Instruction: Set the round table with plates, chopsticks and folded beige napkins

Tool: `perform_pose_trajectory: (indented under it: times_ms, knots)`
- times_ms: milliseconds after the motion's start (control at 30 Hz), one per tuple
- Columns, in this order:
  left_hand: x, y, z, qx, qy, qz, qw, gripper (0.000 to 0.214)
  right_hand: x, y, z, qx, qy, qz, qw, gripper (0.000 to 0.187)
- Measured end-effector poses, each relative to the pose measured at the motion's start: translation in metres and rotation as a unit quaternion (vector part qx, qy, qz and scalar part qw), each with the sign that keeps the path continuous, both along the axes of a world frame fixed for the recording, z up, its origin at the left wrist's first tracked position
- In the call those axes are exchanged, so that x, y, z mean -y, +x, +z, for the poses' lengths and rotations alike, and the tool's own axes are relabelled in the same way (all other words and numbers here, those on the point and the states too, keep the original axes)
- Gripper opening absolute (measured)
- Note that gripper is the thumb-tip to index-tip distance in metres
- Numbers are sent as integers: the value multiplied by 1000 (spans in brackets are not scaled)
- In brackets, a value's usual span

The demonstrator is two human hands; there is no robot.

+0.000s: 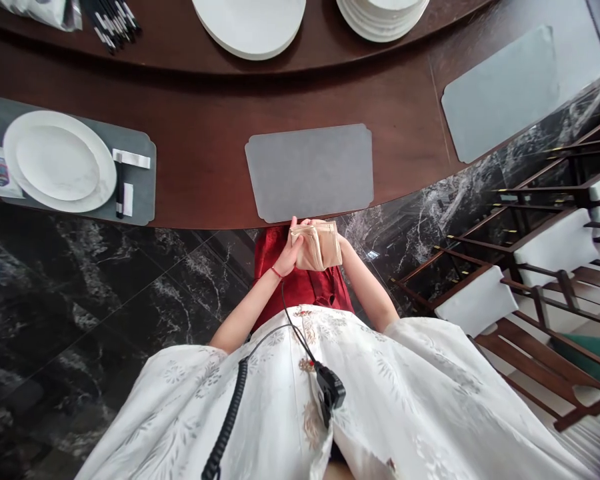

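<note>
Just off the table's front edge, in front of the red skirt, I hold a folded beige cloth [329, 245], bent into two thick parts. My left hand [289, 256] is closed on its left side, thumb across the front and a red string at the wrist. My right hand [343, 245] grips the right side from behind, and most of its fingers are hidden by the cloth. Right beyond both hands lies a grey placemat [310, 172] with notched corners.
On the left placemat [147, 177] are stacked white plates [57, 163], black chopsticks [119, 187] and a printed packet [1, 172]. The raised level behind carries large plates [253, 27], stacked plates [380, 20] and chopsticks [111, 23]. Chairs [480, 300] stand at right; another placemat [503, 93] lies there.
</note>
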State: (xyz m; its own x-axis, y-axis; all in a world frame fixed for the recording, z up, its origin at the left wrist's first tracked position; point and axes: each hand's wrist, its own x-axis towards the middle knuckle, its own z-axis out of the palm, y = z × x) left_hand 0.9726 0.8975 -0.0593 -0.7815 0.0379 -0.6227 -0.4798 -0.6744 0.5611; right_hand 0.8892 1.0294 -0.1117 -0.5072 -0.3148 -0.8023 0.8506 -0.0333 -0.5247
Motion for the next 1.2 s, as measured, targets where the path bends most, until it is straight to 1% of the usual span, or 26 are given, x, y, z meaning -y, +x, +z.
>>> perform_pose_trajectory:
  times_ms: [67, 133, 167, 200, 267, 333, 400, 467, 500, 567, 633, 667, 700, 767, 800, 833, 900, 933, 967, 1000, 1033, 1067, 1100, 1133, 1167, 1200]
  knots:
    - [3, -4, -9, 13, -65, 20, 998, 67, 0, -11, 1, -15, -74, 14, 997, 12]
    - [7, -12, -19, 30, -98, 13, 995, 54, 4, -22, -1, -42, -142, 37, 988, 11]
    - [10, -17, -26, 35, -100, 5, 994, 48, 6, -28, -3, -56, -160, 49, 984, 14]
    - [14, -23, -33, 37, -98, -2, 995, 43, 8, -35, -7, -68, -156, 58, 984, 20]
    - [23, -39, -50, 41, -109, -7, 993, 36, 9, -49, -17, -91, -89, 55, 990, 27]
    - [33, -56, -68, 42, -150, 2, 988, 31, 8, -61, -29, -101, -21, 40, 994, 30]
    - [44, -73, -84, 43, -203, 13, 978, 27, 4, -68, -41, -90, 8, 45, 995, 37]
    - [56, -87, -96, 58, -257, 0, 965, 25, 2, -67, -53, -96, 18, 63, 993, 42]
    - [62, -92, -99, 71, -288, -20, 955, 24, 1, -65, -60, -113, 40, 70, 990, 46]
    - [76, -100, -103, 79, -366, -58, 925, 27, 4, -59, -72, -162, 120, 81, 976, 50]
    - [88, -105, -103, 35, -435, -78, 896, 33, 8, -53, -81, -199, 198, 99, 955, 43]
    - [92, -107, -103, -1, -450, -86, 889, 31, 10, -51, -85, -217, 220, 111, 945, 37]
    - [94, -111, -103, -37, -450, -98, 887, 26, 12, -49, -88, -236, 229, 123, 936, 31]
    - [93, -120, -105, -78, -409, -133, 899, 12, 15, -46, -90, -283, 228, 144, 920, 23]
    - [89, -124, -106, -77, -378, -149, 910, 12, 16, -44, -90, -310, 226, 153, 911, 21]
    - [85, -129, -108, -63, -347, -159, 922, 16, 17, -42, -89, -336, 223, 161, 901, 22]
    - [79, -138, -109, -24, -295, -177, 938, 24, 18, -37, -87, -381, 214, 185, 880, 28]
    - [77, -141, -109, -18, -283, -193, 939, 27, 18, -35, -86, -397, 210, 206, 869, 31]
    - [78, -143, -108, -32, -286, -217, 933, 28, 18, -33, -85, -411, 206, 235, 856, 33]
    - [81, -144, -106, -75, -302, -252, 916, 28, 17, -31, -85, -426, 206, 271, 838, 33]
    - [85, -144, -104, -145, -332, -297, 884, 27, 17, -30, -85, -444, 209, 309, 815, 32]
    - [89, -144, -101, -234, -369, -345, 831, 26, 17, -30, -85, -468, 210, 346, 785, 31]
    - [94, -143, -97, -326, -408, -389, 759, 26, 17, -31, -85, -499, 207, 379, 751, 30]
    - [98, -142, -93, -408, -443, -423, 677, 26, 17, -33, -86, -533, 198, 405, 716, 31]
    - [101, -141, -88, -471, -472, -445, 597, 28, 17, -35, -87, -566, 184, 425, 682, 34]
    - [102, -141, -84, -513, -497, -457, 530, 30, 18, -38, -88, -593, 170, 440, 653, 38]
